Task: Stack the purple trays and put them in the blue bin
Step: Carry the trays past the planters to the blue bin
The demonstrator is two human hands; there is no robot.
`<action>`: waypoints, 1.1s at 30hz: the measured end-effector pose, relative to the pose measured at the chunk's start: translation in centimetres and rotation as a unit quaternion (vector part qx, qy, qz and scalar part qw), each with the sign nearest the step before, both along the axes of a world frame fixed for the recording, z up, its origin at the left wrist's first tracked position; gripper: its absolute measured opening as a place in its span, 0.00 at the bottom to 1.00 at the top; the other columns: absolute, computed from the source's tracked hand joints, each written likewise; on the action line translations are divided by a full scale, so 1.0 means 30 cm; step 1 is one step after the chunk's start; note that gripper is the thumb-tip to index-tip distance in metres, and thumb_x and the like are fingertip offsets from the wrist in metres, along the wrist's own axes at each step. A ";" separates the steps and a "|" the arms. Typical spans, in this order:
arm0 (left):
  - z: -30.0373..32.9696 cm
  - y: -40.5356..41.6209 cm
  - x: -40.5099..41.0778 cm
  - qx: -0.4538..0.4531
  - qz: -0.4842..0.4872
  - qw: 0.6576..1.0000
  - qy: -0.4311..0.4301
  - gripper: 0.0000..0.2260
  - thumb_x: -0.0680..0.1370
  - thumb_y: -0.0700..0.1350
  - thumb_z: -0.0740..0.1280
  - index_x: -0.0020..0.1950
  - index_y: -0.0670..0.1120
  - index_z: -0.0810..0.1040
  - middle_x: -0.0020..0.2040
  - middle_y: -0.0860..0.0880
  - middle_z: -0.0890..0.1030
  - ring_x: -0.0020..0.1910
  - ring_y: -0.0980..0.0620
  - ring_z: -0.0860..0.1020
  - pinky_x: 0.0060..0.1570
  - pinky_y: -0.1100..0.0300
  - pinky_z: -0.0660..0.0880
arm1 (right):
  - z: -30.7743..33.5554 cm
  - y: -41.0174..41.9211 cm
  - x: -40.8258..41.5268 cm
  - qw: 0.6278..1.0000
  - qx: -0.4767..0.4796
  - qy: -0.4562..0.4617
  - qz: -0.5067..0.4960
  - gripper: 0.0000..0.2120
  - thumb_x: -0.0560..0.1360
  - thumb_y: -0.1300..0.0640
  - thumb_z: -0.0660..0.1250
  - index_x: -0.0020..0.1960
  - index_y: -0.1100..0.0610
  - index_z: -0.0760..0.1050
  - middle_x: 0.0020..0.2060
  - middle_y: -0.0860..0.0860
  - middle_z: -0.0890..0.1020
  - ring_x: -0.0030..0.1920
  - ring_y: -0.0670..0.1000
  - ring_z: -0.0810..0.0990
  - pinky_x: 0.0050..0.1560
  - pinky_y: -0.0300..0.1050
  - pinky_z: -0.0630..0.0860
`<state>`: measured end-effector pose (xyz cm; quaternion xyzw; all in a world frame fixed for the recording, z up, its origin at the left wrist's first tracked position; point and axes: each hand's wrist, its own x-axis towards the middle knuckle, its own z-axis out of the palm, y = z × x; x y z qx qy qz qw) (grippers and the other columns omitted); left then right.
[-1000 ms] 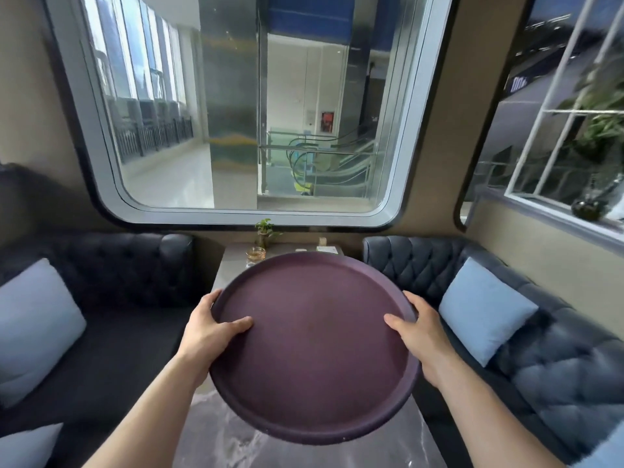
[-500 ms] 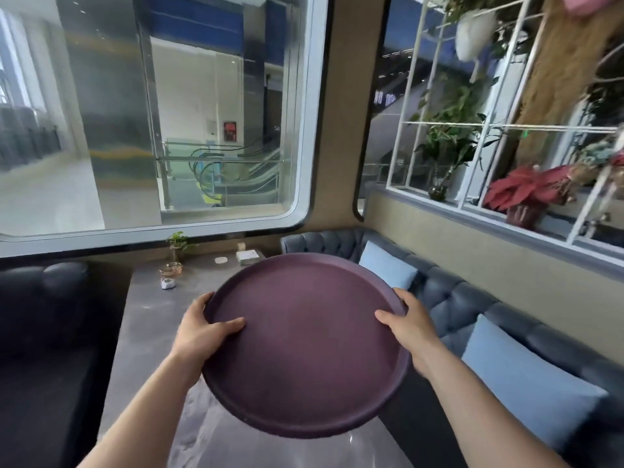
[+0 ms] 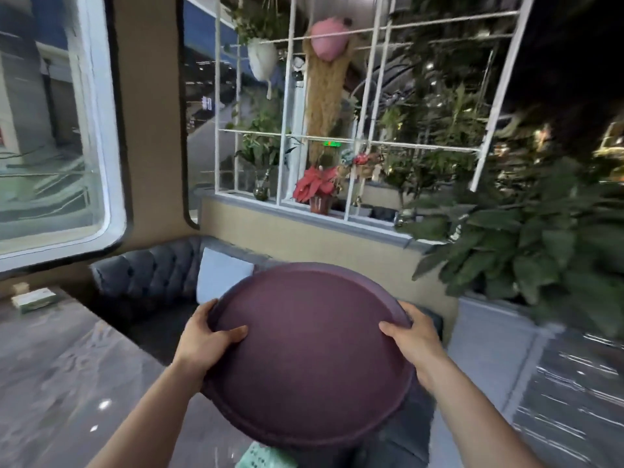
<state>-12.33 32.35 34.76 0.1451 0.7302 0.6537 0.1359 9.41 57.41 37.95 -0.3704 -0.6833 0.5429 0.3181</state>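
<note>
Filling both hands' grip, a round, matte purple tray (image 3: 310, 359) with raised rim.

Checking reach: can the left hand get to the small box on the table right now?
Probably not yet. The left hand and right hand both grip the purple tray; the small box sits apart at the table's far left.

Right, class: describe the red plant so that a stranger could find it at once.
Start at the white window grid on the far wall and drop to its ledge. The red plant stands there in a small pot. Every other plant nearby is green; it alone has bright red leaves.
</note>
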 end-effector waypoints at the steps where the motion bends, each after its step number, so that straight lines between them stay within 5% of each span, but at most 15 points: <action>1: 0.005 0.062 0.060 0.001 -0.024 1.000 -0.003 0.42 0.60 0.47 0.81 0.72 0.52 0.69 0.64 0.49 0.78 0.59 0.46 0.79 0.62 0.45 0.75 | 0.006 0.028 0.098 1.000 -0.004 0.005 -0.017 0.21 0.75 0.63 0.71 0.65 0.49 0.76 0.55 0.49 0.84 0.52 0.51 0.83 0.52 0.49 0.80; 6: 0.055 0.345 0.452 0.000 -0.131 0.991 0.007 0.36 0.67 0.41 0.79 0.72 0.47 0.68 0.62 0.49 0.76 0.58 0.44 0.78 0.62 0.47 0.74 | 0.034 0.129 0.609 0.991 0.004 -0.002 -0.137 0.15 0.75 0.67 0.71 0.58 0.53 0.78 0.44 0.47 0.84 0.43 0.48 0.82 0.41 0.42 0.76; 10: 0.061 0.572 0.757 -0.003 -0.228 0.973 0.022 0.35 0.61 0.45 0.80 0.66 0.51 0.73 0.59 0.50 0.80 0.54 0.46 0.80 0.60 0.48 0.76 | 0.040 0.156 1.033 0.971 0.012 -0.007 -0.239 0.16 0.74 0.68 0.71 0.53 0.50 0.78 0.41 0.44 0.81 0.40 0.46 0.79 0.47 0.44 0.75; 14: 0.051 0.767 1.079 -0.001 -0.317 0.948 0.003 0.36 0.61 0.43 0.81 0.67 0.46 0.73 0.59 0.46 0.81 0.56 0.45 0.80 0.59 0.49 0.75 | 0.020 0.160 1.433 0.942 0.008 0.007 -0.336 0.16 0.72 0.70 0.72 0.57 0.56 0.81 0.48 0.53 0.87 0.47 0.53 0.85 0.53 0.48 0.80; 18: 0.047 0.913 1.431 0.000 -0.427 0.904 0.004 0.25 0.67 0.38 0.79 0.59 0.51 0.74 0.48 0.54 0.80 0.48 0.50 0.78 0.52 0.56 0.72 | 0.003 0.100 1.799 0.901 0.008 0.014 -0.433 0.17 0.72 0.69 0.73 0.55 0.51 0.80 0.48 0.51 0.86 0.50 0.54 0.85 0.58 0.54 0.80; 26: 0.034 1.087 2.060 0.008 -0.571 0.820 0.020 0.29 0.65 0.37 0.79 0.62 0.55 0.76 0.52 0.51 0.82 0.50 0.48 0.80 0.51 0.56 0.73 | -0.043 -0.135 2.351 0.788 0.015 0.031 -0.614 0.23 0.71 0.70 0.74 0.61 0.52 0.75 0.47 0.49 0.83 0.50 0.54 0.82 0.59 0.52 0.78; 30: 0.002 1.159 2.341 0.017 -0.657 0.754 0.018 0.29 0.64 0.37 0.80 0.61 0.54 0.76 0.50 0.53 0.83 0.45 0.55 0.81 0.41 0.61 0.74 | -0.086 -0.266 2.576 0.728 0.005 0.017 -0.686 0.28 0.67 0.65 0.77 0.66 0.57 0.76 0.53 0.55 0.85 0.52 0.57 0.85 0.60 0.59 0.80; 33: -0.020 1.198 2.537 0.013 -0.720 0.694 0.024 0.35 0.62 0.42 0.81 0.66 0.54 0.74 0.55 0.52 0.83 0.49 0.52 0.81 0.47 0.56 0.77 | -0.127 -0.379 2.712 0.676 0.012 0.011 -0.736 0.32 0.62 0.60 0.76 0.66 0.53 0.77 0.54 0.52 0.86 0.53 0.55 0.85 0.61 0.59 0.80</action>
